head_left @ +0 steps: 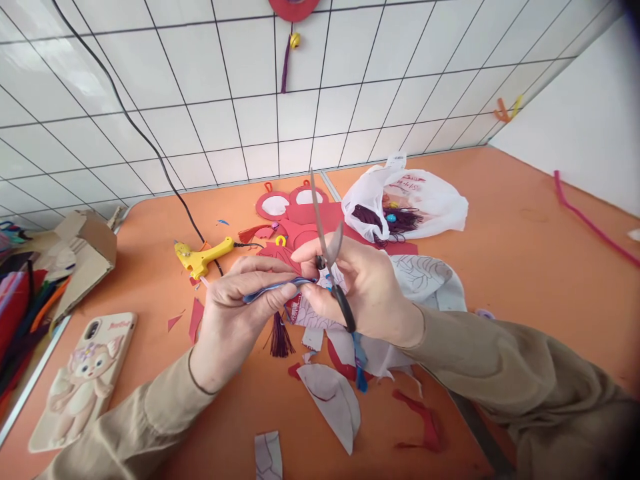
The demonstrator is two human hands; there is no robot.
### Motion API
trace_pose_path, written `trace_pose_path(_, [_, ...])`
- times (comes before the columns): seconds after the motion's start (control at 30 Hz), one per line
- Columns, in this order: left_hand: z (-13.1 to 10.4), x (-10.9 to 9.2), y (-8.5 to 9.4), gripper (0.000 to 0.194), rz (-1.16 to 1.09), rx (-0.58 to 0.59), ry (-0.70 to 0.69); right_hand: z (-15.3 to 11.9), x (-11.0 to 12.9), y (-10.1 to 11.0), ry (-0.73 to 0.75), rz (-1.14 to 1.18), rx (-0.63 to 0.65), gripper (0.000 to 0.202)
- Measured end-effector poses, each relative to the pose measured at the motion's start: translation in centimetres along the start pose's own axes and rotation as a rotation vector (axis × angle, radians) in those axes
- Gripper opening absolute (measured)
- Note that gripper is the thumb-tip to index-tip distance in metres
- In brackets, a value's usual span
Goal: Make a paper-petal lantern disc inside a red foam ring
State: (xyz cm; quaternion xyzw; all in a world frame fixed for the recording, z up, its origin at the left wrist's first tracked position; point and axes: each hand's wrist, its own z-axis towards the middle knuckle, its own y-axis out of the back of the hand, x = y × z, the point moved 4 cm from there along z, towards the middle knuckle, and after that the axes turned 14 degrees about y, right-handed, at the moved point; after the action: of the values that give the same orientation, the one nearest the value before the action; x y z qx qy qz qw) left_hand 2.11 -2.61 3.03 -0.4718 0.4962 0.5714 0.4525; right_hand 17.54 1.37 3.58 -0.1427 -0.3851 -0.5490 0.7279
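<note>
My left hand (240,310) pinches a folded blue strip (270,289), which looks like fabric, between thumb and fingers. My right hand (373,293) is wrapped round black-handled scissors (319,213) whose blades point up and stand apart. Its thumb and fingertips also meet the right end of the strip. Below my right hand hangs a twisted blue length (359,363); whether it joins the strip is hidden. Under both hands lie red cut shapes (305,233), patterned white paper (425,277) and a dark purple tassel (281,337).
A yellow glue gun (215,253) with a cable lies left of my hands. A phone in a cartoon case (85,383) and a cardboard box (87,253) are further left. A white plastic bag (435,203) holds tassels at the back. Paper scraps (333,403) lie in front.
</note>
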Motion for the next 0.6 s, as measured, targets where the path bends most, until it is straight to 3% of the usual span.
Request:
trace_pose_path(0.3, [0.1,0.1,0.2,0.004,-0.042,0.100,0.247,0.3,0.0,0.1,-0.004,-0.011,0.017,0.023])
trace_pose_path(0.6, [0.1,1.0,-0.3,0.019,-0.260,0.214,0.614,0.1,-0.4,-0.1,-0.015,-0.010,0.045,0.022])
